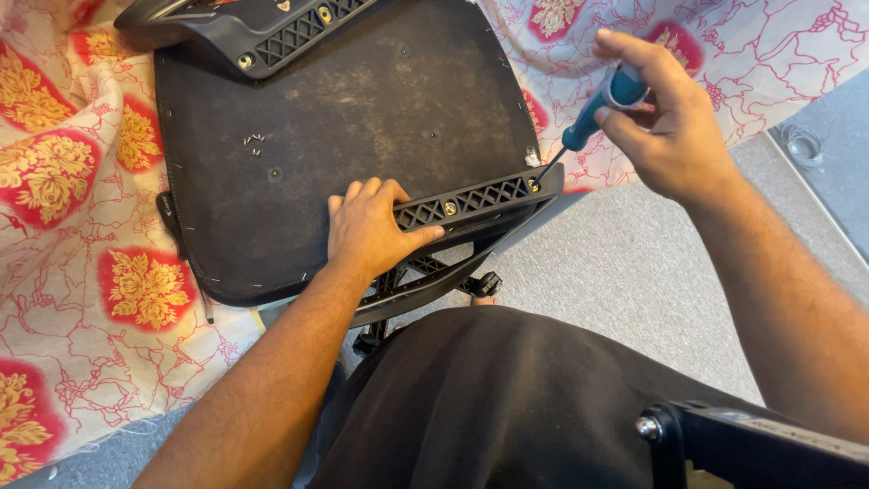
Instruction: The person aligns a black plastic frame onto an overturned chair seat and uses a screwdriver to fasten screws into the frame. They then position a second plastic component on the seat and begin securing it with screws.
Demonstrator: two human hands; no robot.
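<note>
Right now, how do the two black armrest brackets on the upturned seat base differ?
The near bracket lies along the seat base's lower right edge, with the left hand pressing on it; the far bracket at the top edge is untouched. The screwdriver in the right hand has its tip at the near bracket's end hole; no tool meets the far one. Both are black with lattice openings and metal-ringed holes.

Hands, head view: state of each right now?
Left hand: open, fingers pressing flat on the black armrest bracket.
Right hand: closed on the blue screwdriver, tip at the bracket.
</note>
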